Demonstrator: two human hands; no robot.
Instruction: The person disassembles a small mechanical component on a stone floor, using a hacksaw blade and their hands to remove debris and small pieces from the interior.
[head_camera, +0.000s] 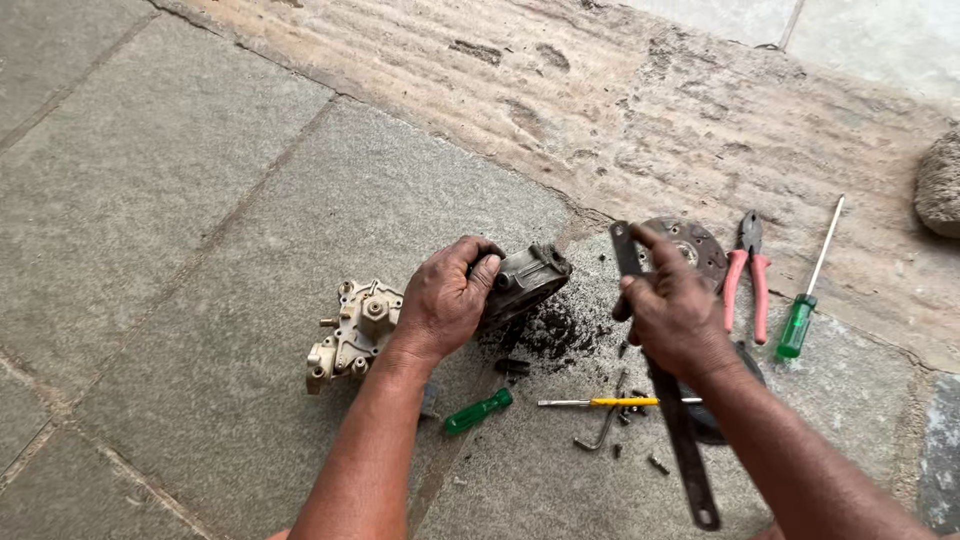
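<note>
My left hand (445, 300) grips a dirty grey metal housing (525, 282) tilted on the stone floor, over a patch of black grime (550, 330). My right hand (672, 312) holds a long flat dark metal bar (682, 450) that runs from above my fingers down toward the bottom edge. A pale cast metal part with fittings (352, 332) lies just left of my left hand.
A round rusty disc (700, 248), red-handled pliers (745, 280) and a green-handled screwdriver (805, 305) lie at the right. Near my wrists lie a green handle (478, 411), a yellow-banded screwdriver (610, 402), a hex key (597, 435) and loose bolts. A stone (938, 185) sits far right.
</note>
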